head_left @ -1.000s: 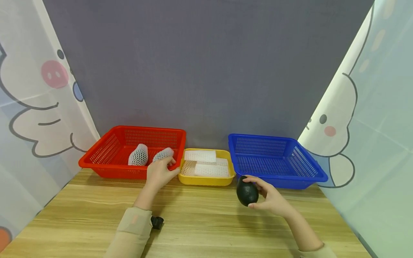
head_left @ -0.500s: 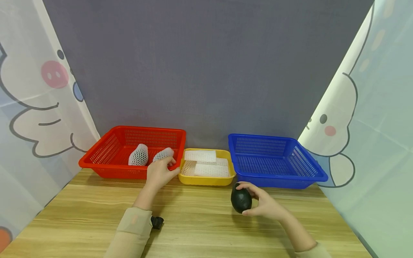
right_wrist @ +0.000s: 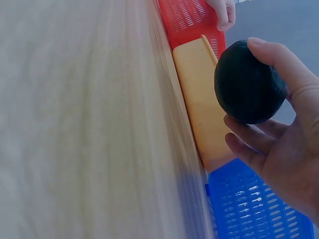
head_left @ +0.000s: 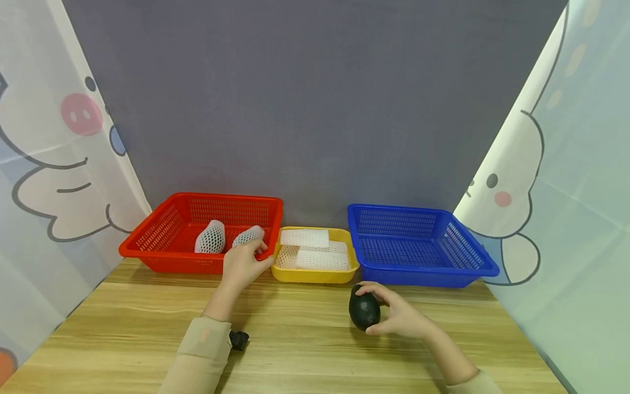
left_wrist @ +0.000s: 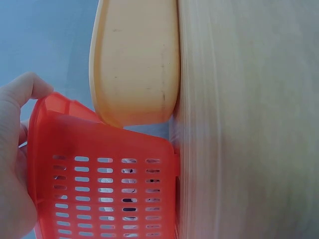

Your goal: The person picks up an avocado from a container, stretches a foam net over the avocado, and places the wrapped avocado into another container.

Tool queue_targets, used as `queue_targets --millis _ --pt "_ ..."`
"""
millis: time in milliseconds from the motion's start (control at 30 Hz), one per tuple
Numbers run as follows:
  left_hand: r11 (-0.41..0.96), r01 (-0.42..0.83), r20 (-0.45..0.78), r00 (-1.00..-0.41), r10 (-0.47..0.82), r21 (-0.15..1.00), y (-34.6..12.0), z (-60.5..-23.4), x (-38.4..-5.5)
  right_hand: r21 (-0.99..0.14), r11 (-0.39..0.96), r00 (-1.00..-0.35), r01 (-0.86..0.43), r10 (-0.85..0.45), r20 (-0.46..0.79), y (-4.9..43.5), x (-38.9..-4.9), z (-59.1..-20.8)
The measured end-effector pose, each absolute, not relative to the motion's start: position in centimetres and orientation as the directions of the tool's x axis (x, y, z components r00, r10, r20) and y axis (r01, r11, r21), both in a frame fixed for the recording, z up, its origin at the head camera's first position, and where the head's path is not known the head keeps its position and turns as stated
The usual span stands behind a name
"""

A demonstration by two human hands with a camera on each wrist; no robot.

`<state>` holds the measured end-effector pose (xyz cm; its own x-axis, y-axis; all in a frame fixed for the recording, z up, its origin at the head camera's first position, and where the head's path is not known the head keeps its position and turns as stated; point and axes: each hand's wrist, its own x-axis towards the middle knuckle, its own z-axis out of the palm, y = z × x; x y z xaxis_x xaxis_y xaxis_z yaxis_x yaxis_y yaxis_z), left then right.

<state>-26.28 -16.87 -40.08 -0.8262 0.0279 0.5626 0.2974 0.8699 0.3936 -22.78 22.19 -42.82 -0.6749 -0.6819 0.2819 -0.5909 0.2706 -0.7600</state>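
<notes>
My right hand pinches a dark avocado between thumb and fingers, in front of the blue basket. The right wrist view shows the avocado held by its two ends, with its side uncovered. At the front right corner of the red basket, my left hand grips the rim. In the left wrist view its thumb lies at the red basket's corner, with other fingers partly hidden behind the rim. Inside that basket are two fruits in white foam nets; my left hand partly covers the right one.
Between the baskets stands a yellow tray holding several white foam net sleeves. The blue basket is at right. A small black device is beside my left sleeve. Grey cloth rises behind the wooden table.
My right hand has moved the avocado left and toward me, lower over the table. The left hand has stayed at the red basket's rim.
</notes>
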Motion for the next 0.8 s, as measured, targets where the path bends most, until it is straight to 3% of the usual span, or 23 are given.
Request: queue_targets --millis 800 --pt "0.87 0.297 0.559 -0.829 0.029 0.394 -16.89 -40.11 -26.31 -0.798 0.306 -0.665 -0.519 -0.732 0.152 22.38 -23.12 -43.37"
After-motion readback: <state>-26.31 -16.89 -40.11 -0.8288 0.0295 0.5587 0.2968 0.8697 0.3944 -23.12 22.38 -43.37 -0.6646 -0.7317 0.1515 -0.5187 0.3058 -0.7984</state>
